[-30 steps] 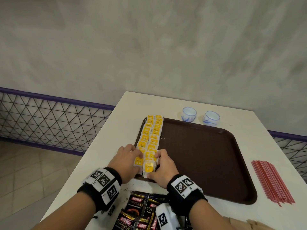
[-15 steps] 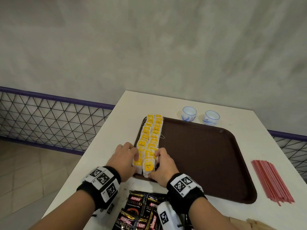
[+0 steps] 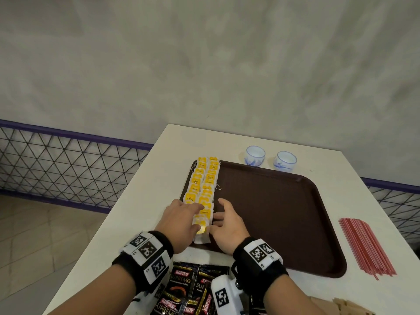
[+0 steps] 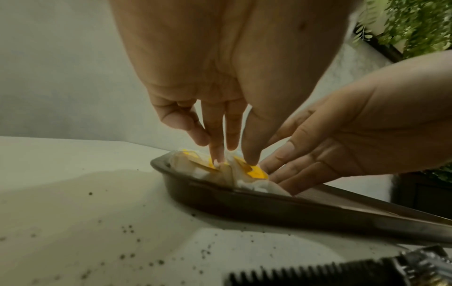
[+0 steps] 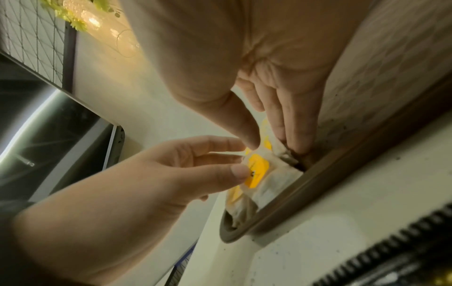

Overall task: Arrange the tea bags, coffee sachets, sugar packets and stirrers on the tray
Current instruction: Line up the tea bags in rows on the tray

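Two rows of white tea bags (image 3: 205, 185) with yellow tags lie along the left edge of the brown tray (image 3: 272, 212). My left hand (image 3: 193, 214) reaches over the near end of the rows, its straight fingers pressing down on the bags (image 4: 254, 172) and its thumb touching a yellow tag (image 5: 259, 170). My right hand (image 3: 218, 214) lies on the tray, fingers straight against the right side of the rows. Black coffee sachets (image 3: 188, 289) lie on the table below my wrists. Red stirrers (image 3: 366, 244) lie to the right of the tray. Brown packets (image 3: 345, 308) show at the bottom right.
Two small white and blue cups (image 3: 255, 154) stand behind the tray's far edge. The white table (image 3: 147, 189) ends close to the tray's left, with a mesh fence (image 3: 68, 164) and floor beyond. A wall rises behind the table.
Both hands let go of the nearest tea bags' ends. The left hand moved right, over the rows; the right hand spread out flat beside them on the tray.
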